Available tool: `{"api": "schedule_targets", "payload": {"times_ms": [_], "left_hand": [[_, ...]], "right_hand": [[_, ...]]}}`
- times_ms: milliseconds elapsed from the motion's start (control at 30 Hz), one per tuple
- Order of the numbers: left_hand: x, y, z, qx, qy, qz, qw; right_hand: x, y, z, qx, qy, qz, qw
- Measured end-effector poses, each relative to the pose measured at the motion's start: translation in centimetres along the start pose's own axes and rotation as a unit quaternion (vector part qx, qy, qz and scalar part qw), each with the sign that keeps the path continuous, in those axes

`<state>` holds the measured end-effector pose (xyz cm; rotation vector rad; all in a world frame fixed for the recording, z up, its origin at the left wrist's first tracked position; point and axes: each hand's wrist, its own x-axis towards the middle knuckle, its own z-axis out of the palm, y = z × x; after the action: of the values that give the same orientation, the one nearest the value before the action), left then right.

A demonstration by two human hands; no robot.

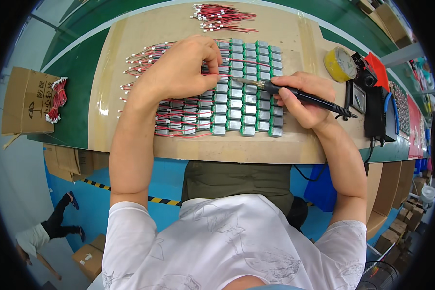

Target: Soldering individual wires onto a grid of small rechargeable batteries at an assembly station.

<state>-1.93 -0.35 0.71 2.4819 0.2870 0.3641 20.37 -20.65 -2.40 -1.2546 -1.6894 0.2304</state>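
Battery cells: we see grey cells with green boards [234,103] set in close rows on a brown cardboard sheet [299,147], midway along the table [77,116] between its near and far edges.
Red wire: one red wire [225,76] runs out from our left fingertips across the cells.
Left hand: our left hand [191,65] reaches over the rows, thumb and fingertips nipped narrow on that wire.
Right hand: our right hand [307,96] is closed around a soldering iron [326,104], held like a pen.
Iron tip: the metal tip points toward our left fingertips, above the cells; we cannot tell whether it touches.
Attached leads: red and black leads with white connectors [135,63] fan from the cells toward the table's left edge.
Loose leads: a pile of red and black leads [224,18] lies near the table's far edge.
Toward the right edge: we have a yellow tape roll [340,64], a red-orange tray [377,70] and a black box [374,121].
At the left edge: a cardboard box [19,104] stands with a bundle of red leads [58,99] against its side.
Floor: a person [38,237] shows beyond our left arm.
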Motion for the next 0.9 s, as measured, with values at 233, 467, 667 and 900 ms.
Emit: {"api": "schedule_targets", "payload": {"times_ms": [233,467,667,900], "left_hand": [[0.04,0.02,0.0,-0.001,0.0,-0.004,1.0],[-0.02,0.26,-0.12,0.009,-0.007,-0.01,1.0],[0.0,0.28,-0.08,0.01,-0.009,-0.012,1.0],[-0.02,0.29,-0.08,0.015,-0.006,-0.007,1.0]], "right_hand": [[0.08,0.08,-0.01,-0.002,0.001,-0.016,1.0],[0.14,0.07,0.08,0.001,0.004,-0.017,1.0],[0.12,0.16,0.0,-0.008,-0.003,-0.023,1.0],[0.23,0.07,-0.16,-0.017,-0.008,-0.03,0.999]]}}
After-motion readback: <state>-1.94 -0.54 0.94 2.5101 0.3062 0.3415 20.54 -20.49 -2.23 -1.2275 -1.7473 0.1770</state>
